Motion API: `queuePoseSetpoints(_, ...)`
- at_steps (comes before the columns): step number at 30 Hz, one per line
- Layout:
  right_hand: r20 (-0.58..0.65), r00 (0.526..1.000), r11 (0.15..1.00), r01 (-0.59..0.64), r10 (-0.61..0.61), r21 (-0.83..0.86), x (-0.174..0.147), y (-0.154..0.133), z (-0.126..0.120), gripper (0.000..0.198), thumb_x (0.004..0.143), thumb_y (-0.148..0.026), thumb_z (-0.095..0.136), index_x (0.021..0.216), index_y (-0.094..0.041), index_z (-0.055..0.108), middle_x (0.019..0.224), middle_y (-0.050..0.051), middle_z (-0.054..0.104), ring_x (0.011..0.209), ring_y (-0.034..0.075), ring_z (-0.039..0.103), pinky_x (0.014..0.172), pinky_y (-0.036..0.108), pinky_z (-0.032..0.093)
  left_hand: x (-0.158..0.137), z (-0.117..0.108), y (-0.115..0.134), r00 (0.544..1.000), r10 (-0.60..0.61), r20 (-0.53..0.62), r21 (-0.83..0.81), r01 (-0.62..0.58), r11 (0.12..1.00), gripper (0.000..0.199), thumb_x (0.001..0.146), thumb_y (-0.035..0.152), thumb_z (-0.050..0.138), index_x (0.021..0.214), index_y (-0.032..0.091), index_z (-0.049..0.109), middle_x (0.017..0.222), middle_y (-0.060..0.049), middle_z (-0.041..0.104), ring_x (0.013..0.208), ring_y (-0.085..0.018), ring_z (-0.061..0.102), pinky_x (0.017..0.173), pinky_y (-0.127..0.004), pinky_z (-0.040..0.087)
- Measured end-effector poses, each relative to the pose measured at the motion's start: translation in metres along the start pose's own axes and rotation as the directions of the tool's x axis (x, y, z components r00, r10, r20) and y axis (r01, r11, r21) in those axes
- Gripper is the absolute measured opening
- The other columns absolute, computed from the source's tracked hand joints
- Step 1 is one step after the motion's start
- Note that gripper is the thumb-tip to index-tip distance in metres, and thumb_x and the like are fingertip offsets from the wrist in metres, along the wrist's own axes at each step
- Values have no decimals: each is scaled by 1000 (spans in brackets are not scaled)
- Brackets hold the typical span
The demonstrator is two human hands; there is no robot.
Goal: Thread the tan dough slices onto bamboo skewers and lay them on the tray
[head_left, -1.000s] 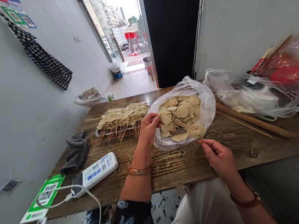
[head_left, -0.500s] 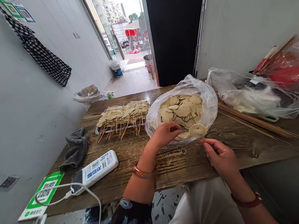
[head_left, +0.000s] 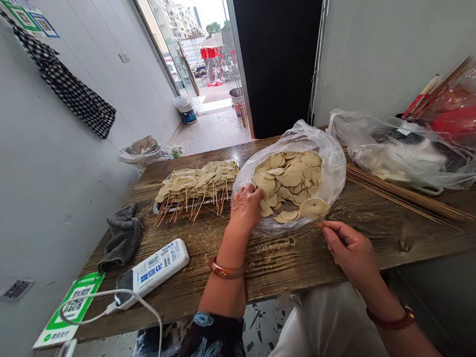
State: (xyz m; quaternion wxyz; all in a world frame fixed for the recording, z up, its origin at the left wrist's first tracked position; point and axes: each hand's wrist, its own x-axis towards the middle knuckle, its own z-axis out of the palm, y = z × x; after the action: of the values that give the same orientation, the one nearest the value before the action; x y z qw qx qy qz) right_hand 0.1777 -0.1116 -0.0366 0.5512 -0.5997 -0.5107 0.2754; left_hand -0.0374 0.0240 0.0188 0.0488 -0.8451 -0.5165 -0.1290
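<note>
My right hand (head_left: 351,250) pinches the lower end of a thin bamboo skewer in front of the bag. A round, pale beige slice (head_left: 314,208) is on that skewer, over the bag's near rim. My left hand (head_left: 246,205) is at the left side of the clear plastic bag (head_left: 333,159), its fingers curled against the edge of the heap; whatever they grip is hidden. Many loose thin, pale slices (head_left: 291,177) fill the open bag. Left of it, a tray holds stacked skewers of pale slices (head_left: 198,179), their sticks pointing towards me.
Bare bamboo skewers (head_left: 404,193) lie right of the bag, beside another plastic bag (head_left: 411,148). On the left are a grey cloth (head_left: 120,236), a white device (head_left: 156,271) with a cable, and a green QR-code card (head_left: 68,311). The wooden table (head_left: 286,266) ends before my lap.
My left hand has moved left and slightly up, from above the near slices to the bag's left side. The right hand and its skewered slice stay almost in place.
</note>
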Motion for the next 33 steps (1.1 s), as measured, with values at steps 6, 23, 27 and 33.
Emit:
queuePoseSetpoints(6, 54, 996, 995, -77, 73, 66, 0, -1, -1, 40, 87, -48, 54, 102, -15, 70, 56, -3, 50, 45, 10, 43, 41, 20, 36, 5, 2, -3, 995, -24, -98, -199, 4, 980, 14, 78, 20, 57, 84, 21, 69, 97, -7, 63, 94, -22, 53, 85, -35, 41)
queuePoseSetpoints(23, 67, 995, 995, -74, 70, 63, 0, -3, -1, 42, 84, -51, 56, 99, -16, 72, 54, -2, 55, 43, 10, 45, 40, 21, 36, 6, -7, 13, 937, -263, 230, -963, 181, -200, 42, 57, 37, 82, 85, 14, 61, 72, -1, 66, 61, -11, 63, 54, -19, 43)
queuePoseSetpoints(27, 118, 990, 994, -83, 75, 66, 0, -2, -2, 39, 85, -48, 56, 101, -16, 71, 56, -2, 55, 43, 9, 43, 39, 20, 34, 7, -5, 17, 939, -267, 217, -968, 171, -185, 38, 57, 37, 81, 79, 14, 62, 72, 0, 63, 61, -8, 56, 58, -19, 44)
queuePoseSetpoints(33, 139, 987, 994, -86, 75, 73, 0, 0, -2, 37, 87, -46, 56, 103, -15, 70, 59, -2, 53, 45, 9, 41, 39, 20, 33, 7, -2, 16, 935, -343, 92, -992, 117, 53, 30, 66, 40, 73, 72, 13, 61, 61, 4, 53, 53, -5, 42, 50, -18, 32)
